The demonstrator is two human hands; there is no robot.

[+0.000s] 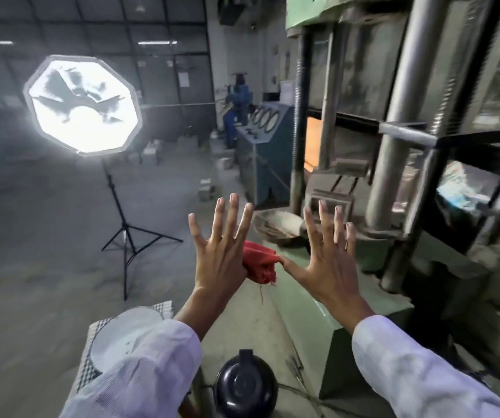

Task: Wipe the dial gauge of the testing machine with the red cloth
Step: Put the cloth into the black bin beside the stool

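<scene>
Both hands are raised in front of the person, backs toward the camera, fingers spread wide and pointing up. The left hand (223, 251) has its four fingers splayed, yet the crumpled red cloth (260, 262) sits pressed against its thumb side, apparently pinched there; the exact grip is hidden behind the hand. The right hand (327, 254) is spread out and grasping nothing, its thumb tip touching the cloth's right edge. White sleeves (417, 369) cover both forearms. To the right stands the large green-and-grey testing machine (393, 122) with thick steel columns. Farther back, a blue console carries round white dial gauges (265, 117). A bright octagonal studio light (82, 104) stands on a black tripod at left
</scene>
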